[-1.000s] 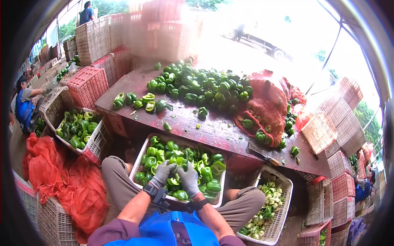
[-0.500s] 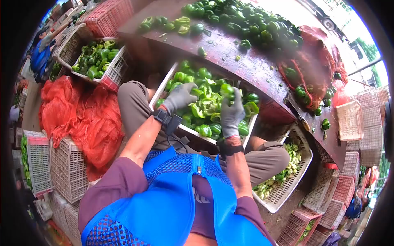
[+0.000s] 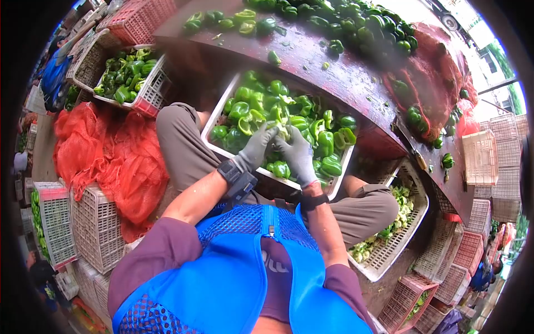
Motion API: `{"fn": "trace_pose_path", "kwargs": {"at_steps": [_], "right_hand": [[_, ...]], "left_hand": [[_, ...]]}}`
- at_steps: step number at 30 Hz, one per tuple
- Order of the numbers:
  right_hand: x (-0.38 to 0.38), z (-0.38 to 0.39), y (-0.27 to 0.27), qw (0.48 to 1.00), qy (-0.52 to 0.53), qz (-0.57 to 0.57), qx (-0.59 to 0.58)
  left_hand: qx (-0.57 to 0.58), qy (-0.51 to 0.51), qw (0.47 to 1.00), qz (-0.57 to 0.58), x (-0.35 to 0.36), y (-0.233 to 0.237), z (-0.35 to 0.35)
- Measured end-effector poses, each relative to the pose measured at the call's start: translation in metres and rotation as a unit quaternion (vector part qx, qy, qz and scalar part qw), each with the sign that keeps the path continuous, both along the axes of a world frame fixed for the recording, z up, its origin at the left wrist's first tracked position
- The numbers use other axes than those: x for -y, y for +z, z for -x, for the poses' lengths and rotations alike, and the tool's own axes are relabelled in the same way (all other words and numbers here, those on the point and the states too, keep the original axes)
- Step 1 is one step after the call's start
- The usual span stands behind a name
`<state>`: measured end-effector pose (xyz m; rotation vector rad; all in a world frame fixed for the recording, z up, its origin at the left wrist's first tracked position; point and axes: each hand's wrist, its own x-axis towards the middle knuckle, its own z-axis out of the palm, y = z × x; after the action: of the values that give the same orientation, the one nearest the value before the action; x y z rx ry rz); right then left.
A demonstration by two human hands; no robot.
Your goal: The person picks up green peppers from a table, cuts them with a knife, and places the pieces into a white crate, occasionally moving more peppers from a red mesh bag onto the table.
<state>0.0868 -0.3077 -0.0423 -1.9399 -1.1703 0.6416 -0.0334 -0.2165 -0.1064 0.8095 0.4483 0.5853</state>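
Observation:
My gloved left hand [image 3: 258, 147] and gloved right hand [image 3: 298, 158] meet over a white crate [image 3: 220, 116] in front of me. Between their fingertips is a pale green bell pepper piece [image 3: 282, 132], partly covered by the fingers; both hands are closed on it. Around and beneath them, the crate is full of green bell peppers [image 3: 239, 110]. Some are whole, and others are torn open with pale insides showing, such as an opened pepper [image 3: 345, 137] at the right rim.
A dark table [image 3: 334, 75] beyond the crate bears a heap of peppers [image 3: 356, 28], a red mesh sack [image 3: 431, 72] and a knife [image 3: 419, 160]. Right of my knee, a white crate [image 3: 384, 264] holds pale scraps. Red netting [image 3: 119, 161] and another pepper crate [image 3: 158, 83] lie left.
My hands were apart, the right one up with a pepper at its fingers. Now they have come together over the crate's near middle, sharing one pepper piece.

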Motion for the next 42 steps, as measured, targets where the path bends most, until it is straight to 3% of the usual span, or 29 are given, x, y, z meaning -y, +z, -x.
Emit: {"fn": "trace_pose_path", "kwargs": {"at_steps": [1,4,5,8,10,11,12,14,17,18,19,20,21,22,23,25,26,27,28,30,31,34,35,36,38,40,42], "right_hand": [[0.003,0.003,-0.003,1.000,-0.005,-0.006,-0.013],[0.015,0.013,-0.002,1.000,0.004,-0.014,0.023],[0.018,0.016,-0.001,1.000,0.005,-0.011,0.018],[0.022,0.028,0.011,0.998,-0.015,-0.006,0.063],[0.016,0.033,0.001,0.997,-0.061,0.015,0.033],[0.013,0.033,-0.011,0.996,-0.082,-0.028,0.026],[0.009,0.032,-0.018,0.976,-0.097,-0.028,-0.193],[0.009,0.029,-0.028,0.966,-0.116,-0.028,-0.231],[0.016,0.008,0.004,0.919,-0.176,-0.046,-0.351],[0.020,-0.001,0.017,0.917,-0.178,-0.077,-0.349],[0.026,-0.021,0.010,0.943,-0.196,-0.064,-0.262],[0.034,-0.036,0.015,0.949,-0.203,-0.155,-0.184],[0.043,-0.050,0.048,0.946,-0.254,-0.071,-0.187],[0.056,-0.078,0.036,0.945,-0.279,-0.144,-0.092],[0.067,-0.089,0.053,0.923,-0.331,-0.186,-0.070],[0.115,-0.149,0.048,0.895,-0.393,-0.210,0.032],[0.123,-0.140,0.085,0.868,-0.443,-0.214,0.067],[0.153,-0.168,0.077,0.859,-0.445,-0.171,0.185],[0.171,-0.172,0.093,0.829,-0.508,-0.021,0.234],[0.224,-0.202,0.077,0.806,-0.466,0.127,0.343],[0.241,-0.211,0.067,0.791,-0.456,0.203,0.353],[0.275,-0.235,0.054,0.768,-0.377,0.431,0.286],[0.293,-0.250,0.040,0.772,-0.351,0.453,0.275],[0.301,-0.262,0.032,0.775,-0.325,0.474,0.264],[0.280,-0.248,0.062,0.801,-0.349,0.409,0.264],[0.248,-0.244,0.083,0.861,-0.372,0.287,0.192],[0.210,-0.242,0.089,0.919,-0.317,0.048,0.231]], "left_hand": [[-0.051,0.004,0.998,0.048,0.007,0.027,0.006],[-0.196,-0.078,0.968,-0.136,-0.003,0.041,0.023],[-0.231,-0.115,0.954,-0.151,-0.010,0.040,0.029],[-0.240,-0.086,0.956,-0.146,-0.002,0.051,0.029],[-0.291,0.042,0.897,-0.329,0.009,0.058,0.017],[-0.318,0.066,0.868,-0.375,0.010,0.055,0.013],[-0.345,0.087,0.835,-0.419,0.010,0.056,0.010],[-0.342,0.104,0.807,-0.469,0.008,0.060,0.010],[-0.362,0.143,0.830,-0.400,-0.011,0.074,0.021],[-0.310,0.214,0.784,-0.494,-0.038,0.052,0.029],[-0.353,0.211,0.779,-0.473,-0.058,0.048,0.040],[-0.393,0.209,0.772,-0.453,-0.076,0.046,0.049],[-0.463,0.196,0.713,-0.488,-0.088,0.048,0.056],[-0.528,0.182,0.647,-0.519,-0.099,0.052,0.062],[-0.584,0.115,0.640,-0.486,-0.107,0.053,0.065],[-0.520,0.103,0.617,-0.582,-0.113,-0.014,0.076],[-0.479,0.101,0.602,-0.631,-0.116,-0.033,0.066],[-0.536,0.070,0.608,-0.582,-0.111,-0.026,0.051],[-0.590,0.034,0.610,-0.528,-0.098,-0.017,0.039],[-0.616,0.051,0.510,-0.598,-0.073,0.006,0.011],[-0.636,0.023,0.544,-0.547,-0.065,0.006,-0.007],[-0.628,0.034,0.509,-0.588,-0.066,-0.018,-0.028],[-0.650,-0.035,0.500,-0.572,-0.069,-0.015,-0.031],[-0.635,0.008,0.490,-0.597,-0.069,-0.020,-0.031],[-0.634,-0.009,0.501,-0.589,-0.069,-0.015,-0.027],[-0.633,-0.002,0.494,-0.596,-0.066,-0.001,-0.024],[-0.638,-0.047,0.500,-0.584,-0.066,0.018,-0.023]]}}
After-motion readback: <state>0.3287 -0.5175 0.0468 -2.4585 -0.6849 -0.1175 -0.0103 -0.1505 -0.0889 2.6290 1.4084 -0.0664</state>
